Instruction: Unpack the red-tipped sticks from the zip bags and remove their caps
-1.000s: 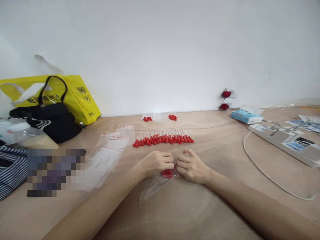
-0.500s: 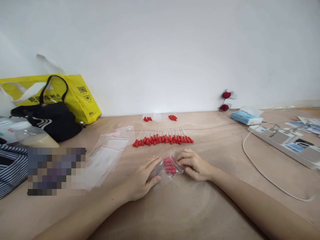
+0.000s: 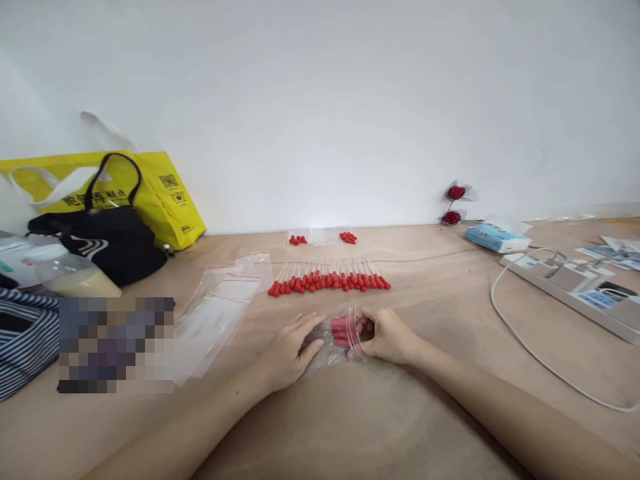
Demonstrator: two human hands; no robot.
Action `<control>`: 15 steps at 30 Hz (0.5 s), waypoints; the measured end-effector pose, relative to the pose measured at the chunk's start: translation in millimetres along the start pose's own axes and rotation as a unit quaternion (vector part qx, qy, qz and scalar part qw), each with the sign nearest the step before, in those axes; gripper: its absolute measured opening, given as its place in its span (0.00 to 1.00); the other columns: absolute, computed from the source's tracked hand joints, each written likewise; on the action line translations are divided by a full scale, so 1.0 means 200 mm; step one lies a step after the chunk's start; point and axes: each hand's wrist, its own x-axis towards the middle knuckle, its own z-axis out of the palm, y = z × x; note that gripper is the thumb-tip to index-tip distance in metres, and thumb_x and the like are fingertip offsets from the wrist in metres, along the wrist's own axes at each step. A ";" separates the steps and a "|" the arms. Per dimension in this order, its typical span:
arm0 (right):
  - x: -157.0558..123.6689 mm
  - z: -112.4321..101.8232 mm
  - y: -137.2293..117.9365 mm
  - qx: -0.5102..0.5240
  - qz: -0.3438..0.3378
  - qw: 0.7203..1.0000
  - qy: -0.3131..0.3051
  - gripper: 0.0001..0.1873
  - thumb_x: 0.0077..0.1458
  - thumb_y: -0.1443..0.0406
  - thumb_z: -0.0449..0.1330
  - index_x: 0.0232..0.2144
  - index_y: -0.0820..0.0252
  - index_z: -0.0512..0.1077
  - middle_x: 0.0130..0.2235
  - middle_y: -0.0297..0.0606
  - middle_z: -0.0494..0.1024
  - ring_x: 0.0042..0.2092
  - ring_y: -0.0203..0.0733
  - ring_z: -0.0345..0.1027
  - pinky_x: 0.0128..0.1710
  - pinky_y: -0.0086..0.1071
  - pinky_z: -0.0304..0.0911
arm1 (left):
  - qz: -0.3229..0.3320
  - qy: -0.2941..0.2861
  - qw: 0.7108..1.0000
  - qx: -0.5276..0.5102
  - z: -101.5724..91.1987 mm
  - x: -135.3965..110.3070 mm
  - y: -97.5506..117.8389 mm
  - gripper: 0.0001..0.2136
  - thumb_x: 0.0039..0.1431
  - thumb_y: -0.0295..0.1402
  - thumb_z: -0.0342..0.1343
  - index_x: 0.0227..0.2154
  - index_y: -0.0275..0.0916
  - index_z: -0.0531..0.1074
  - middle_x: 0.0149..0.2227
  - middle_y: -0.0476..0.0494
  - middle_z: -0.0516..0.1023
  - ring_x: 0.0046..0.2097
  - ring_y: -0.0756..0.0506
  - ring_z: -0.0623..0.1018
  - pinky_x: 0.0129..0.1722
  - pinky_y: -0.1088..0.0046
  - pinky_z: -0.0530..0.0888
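Observation:
A small clear zip bag [image 3: 336,337] with red-tipped droppers inside lies on the brown table in front of me. My left hand [image 3: 290,350] rests flat on the bag's left end, fingers stretched out. My right hand [image 3: 385,333] pinches the bag's right end at its red zip strip. Beyond the bag, a row of several red-capped glass droppers [image 3: 327,279] lies side by side. Further back, two little bags with red caps [image 3: 323,237] sit by the wall.
A stack of clear zip bags [image 3: 215,313] lies to the left. A black handbag [image 3: 107,243], a yellow bag [image 3: 160,193] and striped cloth [image 3: 23,340] crowd the far left. On the right are a power strip [image 3: 580,287], a white cable [image 3: 520,340], a tissue pack [image 3: 495,235] and red roses [image 3: 454,203].
The bag went from held up between both hands to lying on the table. My left hand opened and flattened on it; my right hand shifted to the zip end.

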 end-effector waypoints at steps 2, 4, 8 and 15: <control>0.00 0.02 -0.01 -0.005 0.001 1.000 0.029 0.17 0.28 0.65 0.68 0.25 0.62 0.68 0.24 0.28 0.69 0.25 0.30 0.59 0.23 0.24 0.54 | 0.005 0.008 1.000 -0.001 0.01 0.00 0.00 0.16 0.57 0.31 0.45 0.49 0.37 0.62 0.48 0.41 0.71 0.52 0.45 0.68 0.54 0.60 0.63; -0.01 0.04 -0.02 0.003 0.006 0.999 0.037 0.15 0.30 0.67 0.67 0.24 0.62 0.68 0.23 0.28 0.69 0.24 0.29 0.58 0.23 0.23 0.54 | 0.006 0.013 1.000 -0.002 0.01 0.00 0.00 0.16 0.57 0.31 0.46 0.48 0.37 0.62 0.48 0.41 0.71 0.52 0.45 0.68 0.53 0.59 0.63; 0.00 0.07 0.00 0.037 0.015 0.999 0.036 0.14 0.33 0.69 0.64 0.27 0.62 0.67 0.24 0.28 0.69 0.24 0.29 0.59 0.22 0.23 0.55 | -0.006 0.016 1.000 -0.005 0.00 -0.01 0.00 0.16 0.57 0.32 0.46 0.48 0.38 0.63 0.48 0.40 0.71 0.51 0.44 0.69 0.52 0.59 0.65; 0.00 0.07 -0.02 0.068 0.022 0.997 0.011 0.11 0.34 0.72 0.61 0.26 0.62 0.66 0.24 0.29 0.70 0.25 0.29 0.61 0.24 0.22 0.57 | -0.008 0.024 1.000 -0.006 0.01 -0.01 -0.02 0.16 0.57 0.32 0.47 0.49 0.40 0.63 0.49 0.41 0.70 0.52 0.44 0.68 0.51 0.60 0.66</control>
